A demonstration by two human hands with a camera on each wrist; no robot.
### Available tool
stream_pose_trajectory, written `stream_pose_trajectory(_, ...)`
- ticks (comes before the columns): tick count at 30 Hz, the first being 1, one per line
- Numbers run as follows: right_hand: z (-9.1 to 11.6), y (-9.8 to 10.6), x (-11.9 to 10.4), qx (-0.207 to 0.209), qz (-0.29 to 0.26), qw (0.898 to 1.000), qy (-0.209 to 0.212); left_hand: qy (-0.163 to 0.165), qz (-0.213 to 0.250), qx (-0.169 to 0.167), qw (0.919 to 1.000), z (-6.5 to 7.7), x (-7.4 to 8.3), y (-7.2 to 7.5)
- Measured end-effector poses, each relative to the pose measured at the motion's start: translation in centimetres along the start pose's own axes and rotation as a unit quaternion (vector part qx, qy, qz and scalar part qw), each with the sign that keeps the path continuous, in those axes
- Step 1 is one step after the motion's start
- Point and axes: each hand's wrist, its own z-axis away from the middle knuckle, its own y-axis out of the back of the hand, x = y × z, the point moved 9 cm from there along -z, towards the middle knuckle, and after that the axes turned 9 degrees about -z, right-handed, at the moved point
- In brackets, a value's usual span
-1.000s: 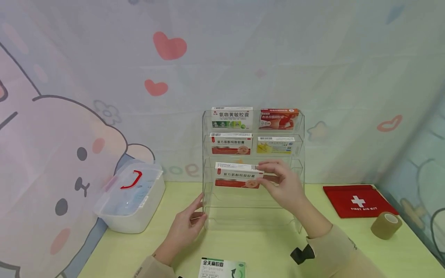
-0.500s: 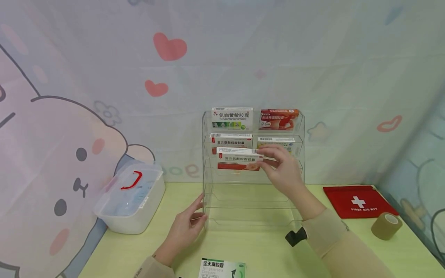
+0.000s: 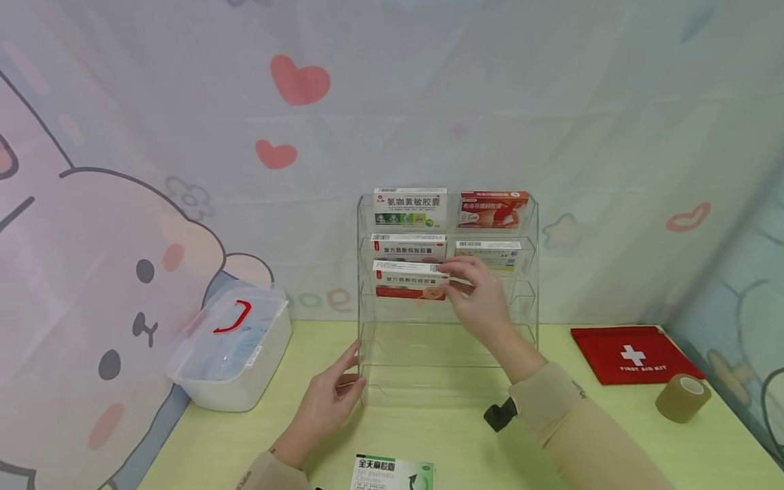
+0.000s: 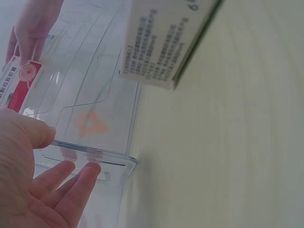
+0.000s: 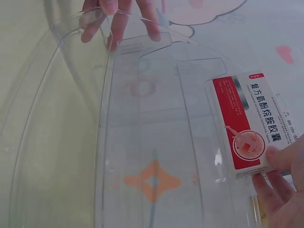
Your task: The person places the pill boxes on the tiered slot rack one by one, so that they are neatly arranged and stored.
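Observation:
My right hand [image 3: 480, 299] pinches one end of a white-and-red medicine box [image 3: 407, 280] between thumb and fingers. Printed face forward, the box overlaps the left part of the third tier of a clear acrylic display rack [image 3: 441, 378]. In the right wrist view, the thumb lies on the front of this medicine box [image 5: 242, 123] with fingers behind it. My left hand [image 3: 324, 401] grips the rack's left side edge low down. Its thumb and fingers straddle the clear panel [image 4: 95, 149] in the left wrist view.
Higher tiers hold a white-green box [image 3: 409, 208], a red box [image 3: 493, 210], a similar white-red box [image 3: 407, 246] and a yellow-white box [image 3: 488, 246]. A green-white capsule box [image 3: 392, 473] lies in front. Around stand a lidded case [image 3: 235, 347], red first-aid pouch [image 3: 631, 357] and tape roll [image 3: 681, 400].
My right hand has raised the medicine box from lower on the rack and then shifted it left, below the similar box. The left hand has stayed at the rack's side.

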Motion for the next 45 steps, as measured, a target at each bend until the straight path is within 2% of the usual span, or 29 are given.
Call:
stream_pose_trajectory(13, 0.2, -1.4, 1.1, -0.031, 0.011, 0.999, -0.035, 0.000, -0.002, 0.007, 1.0000, -0.1, -0.2, 0.0)
stream_pose_trajectory(27, 0.8, -2.1, 1.7, -0.041, 0.019, 0.997, -0.062, -0.004, 0.001, 0.001, 1.0000, -0.1, 0.0, 0.0)
stream_pose_trajectory(45, 0.9, -2.2, 2.0, -0.043, 0.026, 0.997, -0.050, 0.001, -0.005, 0.005, 1.0000, -0.2, -0.3, -0.1)
